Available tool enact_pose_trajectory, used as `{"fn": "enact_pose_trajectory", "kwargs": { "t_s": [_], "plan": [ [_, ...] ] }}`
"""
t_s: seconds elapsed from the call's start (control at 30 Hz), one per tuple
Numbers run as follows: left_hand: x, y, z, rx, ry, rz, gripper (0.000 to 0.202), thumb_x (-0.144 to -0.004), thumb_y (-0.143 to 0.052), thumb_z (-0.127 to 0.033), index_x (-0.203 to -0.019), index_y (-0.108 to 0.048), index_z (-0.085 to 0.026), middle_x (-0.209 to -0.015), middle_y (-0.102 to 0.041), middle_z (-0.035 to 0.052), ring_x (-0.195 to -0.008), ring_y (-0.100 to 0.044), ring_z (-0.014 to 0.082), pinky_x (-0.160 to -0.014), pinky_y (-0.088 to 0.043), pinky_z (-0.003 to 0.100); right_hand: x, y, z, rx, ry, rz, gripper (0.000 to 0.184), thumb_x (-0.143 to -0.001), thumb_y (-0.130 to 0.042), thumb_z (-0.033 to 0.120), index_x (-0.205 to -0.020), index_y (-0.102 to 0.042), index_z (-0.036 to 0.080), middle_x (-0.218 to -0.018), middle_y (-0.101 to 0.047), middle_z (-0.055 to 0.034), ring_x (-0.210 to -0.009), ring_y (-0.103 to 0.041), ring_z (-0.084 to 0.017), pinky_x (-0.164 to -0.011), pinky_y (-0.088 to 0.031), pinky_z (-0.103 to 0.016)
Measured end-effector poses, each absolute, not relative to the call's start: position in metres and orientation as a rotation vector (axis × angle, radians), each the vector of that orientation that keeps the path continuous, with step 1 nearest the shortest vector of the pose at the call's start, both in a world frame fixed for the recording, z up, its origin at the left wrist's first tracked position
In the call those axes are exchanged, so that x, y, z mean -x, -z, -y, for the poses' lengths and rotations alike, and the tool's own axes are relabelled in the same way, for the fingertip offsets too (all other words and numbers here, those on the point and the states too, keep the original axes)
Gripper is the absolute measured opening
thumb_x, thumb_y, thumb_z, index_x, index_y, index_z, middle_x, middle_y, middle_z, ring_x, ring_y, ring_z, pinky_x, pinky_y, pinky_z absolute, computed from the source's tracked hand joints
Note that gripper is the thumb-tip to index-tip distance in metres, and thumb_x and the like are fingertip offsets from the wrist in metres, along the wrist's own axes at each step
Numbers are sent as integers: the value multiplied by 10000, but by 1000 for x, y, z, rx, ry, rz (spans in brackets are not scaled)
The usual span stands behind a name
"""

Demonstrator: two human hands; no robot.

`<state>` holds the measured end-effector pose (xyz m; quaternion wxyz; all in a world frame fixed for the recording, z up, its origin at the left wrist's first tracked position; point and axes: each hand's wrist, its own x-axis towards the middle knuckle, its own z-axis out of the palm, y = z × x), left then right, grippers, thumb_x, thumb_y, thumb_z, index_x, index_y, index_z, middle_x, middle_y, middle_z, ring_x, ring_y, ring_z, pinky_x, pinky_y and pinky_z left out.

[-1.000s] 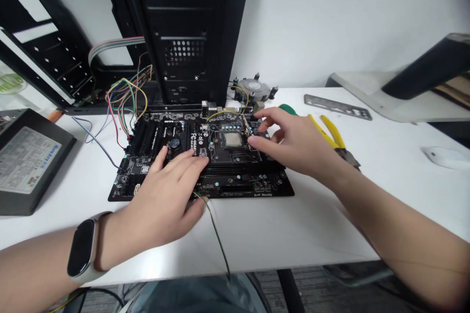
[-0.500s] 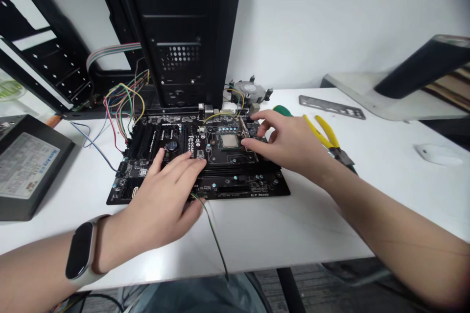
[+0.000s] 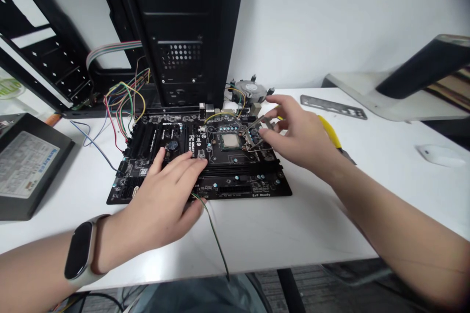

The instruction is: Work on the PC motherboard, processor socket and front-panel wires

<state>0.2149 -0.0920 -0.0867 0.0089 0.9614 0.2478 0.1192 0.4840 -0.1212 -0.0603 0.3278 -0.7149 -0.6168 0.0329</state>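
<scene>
Fig.: as I read it from my remote station, R hand [image 3: 299,137] is now narrow, thumb & fingers pinching the CPU socket's thin steel retention frame [image 3: 254,133], raised & tilted off the socket. A sec ago the hand sat lower, fingertips nearer the CPU; now the silver CPU [image 3: 230,141] lies uncovered in its socket. L hand [image 3: 161,200] stays wide, palm down, fingers spread on the matte black mobo [image 3: 238,179], flat on the smooth white counter [image 3: 293,225]. Yellow-handled pliers [image 3: 330,131] lie just right of R hand; black steel PC case [image 3: 183,24] stands behind, w/ thin coloured wires [image 3: 125,100].
</scene>
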Motion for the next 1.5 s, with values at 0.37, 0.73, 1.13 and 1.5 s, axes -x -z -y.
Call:
{"fn": "enact_pose_trajectory", "kwargs": {
  "t_s": [0.37,0.73,1.13,1.5],
  "plan": [
    [-215,86,92,-2998,-368,-768,461,-873,-444,-248,-1311,-401,-111,-1282,-610,167,-1299,-492,341,-1098,-280,670,-492,63,116,1945,-60,1674,542,-786,-599,313,-1294,-503,147,-1190,-610,-173,-956,-622,-315,-744,-532,-476],
    [-215,87,93,-3028,-399,-760,458,-872,-445,-249,-1306,-413,-105,-1278,-613,162,-1284,-505,345,-1086,-304,663,-485,64,120,1606,190,2040,237,-843,-535,275,-1019,-642,157,-1160,-639,-161,-1073,-605,-286,-874,-516,-469],
    [-217,88,95,-3022,-438,-781,460,-867,-453,-248,-1299,-448,-89,-1274,-617,164,-1278,-510,337,-1102,-294,638,-452,69,115,1756,18,2354,432,-906,-454,251,-1305,-500,93,-1198,-645,-184,-1076,-607,-317,-908,-479,-496],
    [-217,90,93,-2984,-457,-761,450,-878,-443,-250,-1300,-459,-96,-1270,-618,156,-1301,-489,321,-1128,-252,623,-457,76,114,1589,-35,2320,374,-860,-504,223,-1205,-550,87,-1113,-648,-151,-1038,-595,-286,-902,-485,-460]
  ]
}}
